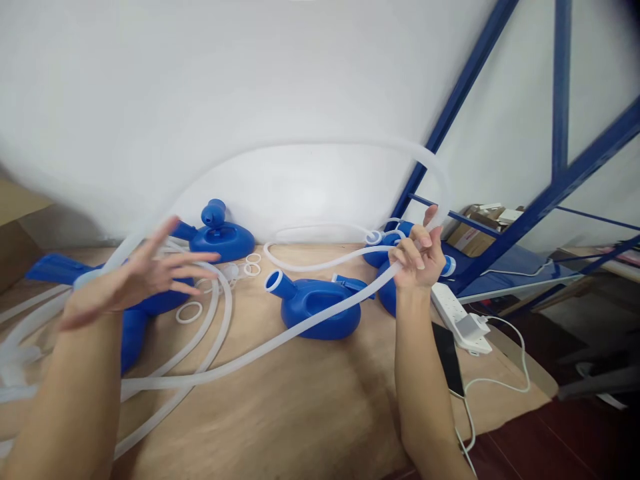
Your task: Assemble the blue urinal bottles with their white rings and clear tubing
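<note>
My right hand (pixel 417 257) is closed around a translucent white plastic hose (pixel 310 321). From that grip the hose arcs up in front of the wall and over to the left, and another length slopes down to the left across the table. On the left, my left hand (pixel 145 270) is raised with its fingers spread; the hose passes behind it, and I see nothing in its grasp. Between the hands stands a blue plastic urinal bottle (pixel 320 303) with a white-rimmed neck pointing up to the left. The hose crosses in front of its body.
More blue bottles (pixel 223 241) stand at the back, left and right. White rings (pixel 189 313) lie near looped hoses (pixel 220 333) on the brown-covered table (pixel 280 407). At right are a power strip (pixel 460 317), a dark phone (pixel 447 360), cables and a blue metal frame (pixel 560 180).
</note>
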`<state>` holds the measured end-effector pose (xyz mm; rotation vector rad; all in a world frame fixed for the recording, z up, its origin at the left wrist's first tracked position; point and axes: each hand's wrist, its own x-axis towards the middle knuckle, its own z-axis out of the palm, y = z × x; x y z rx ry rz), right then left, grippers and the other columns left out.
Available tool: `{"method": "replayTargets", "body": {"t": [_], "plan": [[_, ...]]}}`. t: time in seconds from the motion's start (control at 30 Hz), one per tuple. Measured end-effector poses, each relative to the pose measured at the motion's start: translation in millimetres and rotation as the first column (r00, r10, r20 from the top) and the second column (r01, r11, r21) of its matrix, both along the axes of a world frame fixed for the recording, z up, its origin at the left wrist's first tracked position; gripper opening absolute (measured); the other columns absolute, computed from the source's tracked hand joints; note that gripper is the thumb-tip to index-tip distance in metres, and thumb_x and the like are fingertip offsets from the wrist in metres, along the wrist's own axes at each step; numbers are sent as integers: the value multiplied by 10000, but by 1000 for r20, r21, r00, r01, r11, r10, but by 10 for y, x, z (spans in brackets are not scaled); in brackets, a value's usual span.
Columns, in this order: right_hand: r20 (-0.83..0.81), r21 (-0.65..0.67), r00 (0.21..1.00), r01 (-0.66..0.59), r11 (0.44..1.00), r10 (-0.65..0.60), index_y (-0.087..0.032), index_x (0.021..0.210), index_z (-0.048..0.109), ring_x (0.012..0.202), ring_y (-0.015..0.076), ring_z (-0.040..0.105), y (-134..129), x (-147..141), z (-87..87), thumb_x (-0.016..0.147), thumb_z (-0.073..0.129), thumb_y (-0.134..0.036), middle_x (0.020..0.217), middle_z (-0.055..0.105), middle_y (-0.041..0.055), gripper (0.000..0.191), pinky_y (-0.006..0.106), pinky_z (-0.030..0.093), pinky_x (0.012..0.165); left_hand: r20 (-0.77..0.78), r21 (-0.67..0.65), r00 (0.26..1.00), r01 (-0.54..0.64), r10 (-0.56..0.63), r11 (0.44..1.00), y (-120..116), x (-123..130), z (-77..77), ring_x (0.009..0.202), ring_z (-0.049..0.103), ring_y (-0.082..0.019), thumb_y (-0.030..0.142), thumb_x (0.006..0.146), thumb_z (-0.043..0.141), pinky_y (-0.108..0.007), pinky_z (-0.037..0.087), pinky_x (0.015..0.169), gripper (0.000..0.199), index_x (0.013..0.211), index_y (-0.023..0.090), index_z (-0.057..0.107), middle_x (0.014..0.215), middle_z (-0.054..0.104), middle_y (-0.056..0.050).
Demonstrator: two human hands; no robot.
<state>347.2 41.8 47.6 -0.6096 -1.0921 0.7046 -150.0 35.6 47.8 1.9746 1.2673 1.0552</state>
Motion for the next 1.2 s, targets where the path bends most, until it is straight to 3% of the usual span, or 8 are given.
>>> {"method": "replayTargets", "body": {"t": [0.17,0.3,0.43,0.63,0.87,1.03,1.13,1.2], "plan": [[61,20,998,11,1000,-12,-458,1279,633,408,94,29,7,183,-83,991,497,-627,612,308,-83,360,294,162,425,606,-57,784,-125,134,990,-39,2,170,1477,485,-370,1003,670,508,-545,485,1125,1225,1641,267,372,1661,468,-115],[52,60,994,-103,993,100,-455,1253,651,380,73,13,9,303,-135,968,572,-595,593,224,-101,327,281,143,400,479,-485,848,40,228,873,26,106,174,1146,712,-389,891,858,413,-549,594,923,1029,1610,188,415,1272,767,-181],[105,10,992,-74,997,72,-465,1280,647,379,79,54,21,277,-143,959,564,-620,594,226,-99,365,277,160,393,240,-690,966,101,95,717,124,391,5,844,769,-335,843,910,393,-411,597,685,1013,1692,227,206,922,817,-129],[83,86,994,-74,994,67,-539,1328,603,341,72,2,-1,250,-169,957,557,-659,551,170,-116,393,289,151,405,384,-714,921,259,55,650,324,864,-323,809,798,-335,815,946,372,-368,604,571,1043,1708,234,-43,1004,802,-192],[240,23,968,-79,997,71,-433,1197,723,227,91,51,-101,401,-237,781,466,-944,372,132,-147,707,298,167,329,630,-652,774,484,61,584,483,944,-498,901,807,-342,771,967,427,-375,648,591,910,1673,226,244,1176,778,-228],[526,-210,639,-542,814,562,-298,682,714,259,128,459,-90,364,-290,673,683,-892,321,433,-57,595,240,407,366,666,-678,739,540,105,498,468,1047,-498,841,804,-302,670,1006,453,-348,647,593,706,1458,145,588,1139,791,-209],[594,-405,342,-656,637,728,-256,691,767,417,185,660,-44,347,-264,716,788,-742,489,662,45,487,283,527,470,612,-680,785,459,98,572,417,1110,-482,843,796,-217,466,992,628,-247,627,608,483,1351,146,663,1257,766,-187],[594,-439,274,-677,590,756,-245,734,816,502,223,721,-16,348,-213,715,831,-695,574,728,93,451,313,571,530,583,-630,811,412,51,658,367,1104,-449,894,798,-195,272,900,758,-215,621,651,560,1434,199,605,1325,745,-163]]}}
